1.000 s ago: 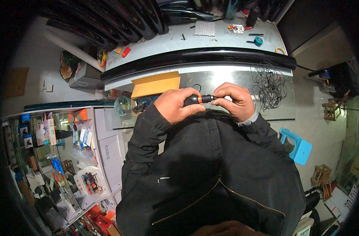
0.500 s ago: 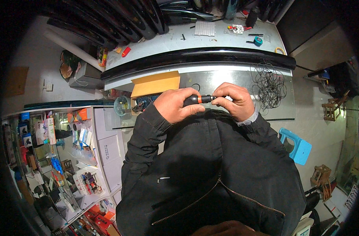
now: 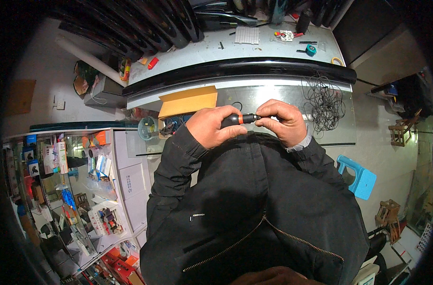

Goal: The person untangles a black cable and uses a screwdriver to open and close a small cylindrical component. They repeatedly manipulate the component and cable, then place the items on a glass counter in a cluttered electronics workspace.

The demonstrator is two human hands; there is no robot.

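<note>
A black screwdriver handle (image 3: 231, 121) with an orange ring and a dark collar lies level in front of my chest. My left hand (image 3: 210, 125) is wrapped round its thick end, with the thumb along the near side. At the other end, my right hand (image 3: 286, 121) pinches the narrow tip between thumb and forefinger. The fingertips cover most of that tip, so I cannot make out its shape. Just beyond my left hand is an opened cardboard box (image 3: 188, 101) with dark cords or parts in it. Both hands are above the near edge of a glass-topped table (image 3: 273, 95).
A tangle of thin black wire (image 3: 323, 104) lies at the table's right. A long glossy black roll (image 3: 240, 69) spans the table behind my hands. A clear round container (image 3: 147, 128) stands left of the box. A blue plastic stool (image 3: 363, 183) is at the right.
</note>
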